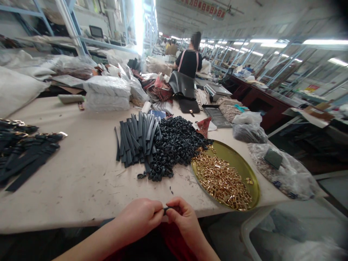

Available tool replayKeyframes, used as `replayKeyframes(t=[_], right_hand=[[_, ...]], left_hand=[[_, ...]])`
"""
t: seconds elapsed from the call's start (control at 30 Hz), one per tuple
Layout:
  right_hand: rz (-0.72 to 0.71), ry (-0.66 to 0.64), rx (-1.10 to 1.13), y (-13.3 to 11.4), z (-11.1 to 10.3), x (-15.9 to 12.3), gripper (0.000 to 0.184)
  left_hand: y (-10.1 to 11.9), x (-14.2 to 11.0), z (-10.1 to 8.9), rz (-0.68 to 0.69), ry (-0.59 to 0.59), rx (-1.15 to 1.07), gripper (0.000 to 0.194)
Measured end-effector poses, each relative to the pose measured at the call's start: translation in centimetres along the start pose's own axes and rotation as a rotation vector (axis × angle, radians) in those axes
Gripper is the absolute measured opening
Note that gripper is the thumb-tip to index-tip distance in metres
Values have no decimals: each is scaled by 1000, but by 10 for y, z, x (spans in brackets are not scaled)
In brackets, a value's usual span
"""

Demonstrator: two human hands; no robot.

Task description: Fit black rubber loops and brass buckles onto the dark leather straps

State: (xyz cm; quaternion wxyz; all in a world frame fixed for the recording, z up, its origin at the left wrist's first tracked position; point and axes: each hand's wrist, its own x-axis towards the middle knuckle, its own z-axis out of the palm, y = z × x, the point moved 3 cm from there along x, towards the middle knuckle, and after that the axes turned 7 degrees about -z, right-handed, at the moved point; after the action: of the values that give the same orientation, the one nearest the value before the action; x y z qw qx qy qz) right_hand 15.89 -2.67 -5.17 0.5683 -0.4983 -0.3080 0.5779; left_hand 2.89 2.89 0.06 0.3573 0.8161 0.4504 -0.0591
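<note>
Just off the table's front edge, my left hand (143, 214) and my right hand (184, 214) meet. Both are closed, fingertips pinching a small dark strip (165, 209); most of it is hidden by the fingers, so its exact kind does not show. Beyond them lies a heap of small black strap loops (176, 141), with a bundle of flat black straps (138, 137) at its left. A round gold tray (254, 181) to the right holds many gold buckles (223, 177).
Finished-looking black straps with gold buckles (32, 152) lie at the far left. Plastic-wrapped packs (107, 92) and a black bag (185, 87) stand at the back. A white bin (246, 232) is below right. A person (190, 61) stands beyond the table.
</note>
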Motion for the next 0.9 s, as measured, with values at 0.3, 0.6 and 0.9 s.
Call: replayKeyframes(t=[0.3,0.6,0.9], right_hand=[[56,100,159,2,4,1,24],[59,32,161,3,4,-3,24],[41,81,105,5,8,-7,23]], left_hand=[[2,3,12,-31,56,-151,32],[3,-2,13,-2,56,-135,32],[-1,-1,22,-55,79,-247,30]])
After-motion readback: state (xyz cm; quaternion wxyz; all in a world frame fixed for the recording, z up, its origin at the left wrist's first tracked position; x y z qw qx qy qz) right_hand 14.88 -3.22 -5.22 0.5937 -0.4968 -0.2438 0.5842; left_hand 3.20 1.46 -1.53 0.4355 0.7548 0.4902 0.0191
